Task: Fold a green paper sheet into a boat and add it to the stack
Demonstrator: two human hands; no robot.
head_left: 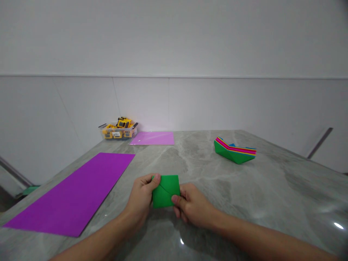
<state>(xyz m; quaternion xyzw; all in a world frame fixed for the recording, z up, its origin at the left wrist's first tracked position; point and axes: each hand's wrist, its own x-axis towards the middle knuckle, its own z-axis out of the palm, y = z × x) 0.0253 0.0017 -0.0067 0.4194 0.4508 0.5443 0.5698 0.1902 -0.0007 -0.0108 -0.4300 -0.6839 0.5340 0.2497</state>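
Observation:
Between my two hands is a small folded square of green paper [165, 194], with a diagonal fold line running across its face. My left hand [141, 195] pinches its left edge, thumb on the upper left corner. On the other side, my right hand [191, 204] grips the lower right edge, its thumb on the front and fingers curled behind. The square is held up above the grey table, tilted toward me. Its back side is hidden.
A purple sheet [78, 194] lies on the grey marbled table [201, 159] at left. Farther back are a pink sheet [153, 138] and a clear bin [133, 132] with yellow toy vehicles [123, 123]. A stack of folded paper pieces [236, 155], green outermost, sits at right.

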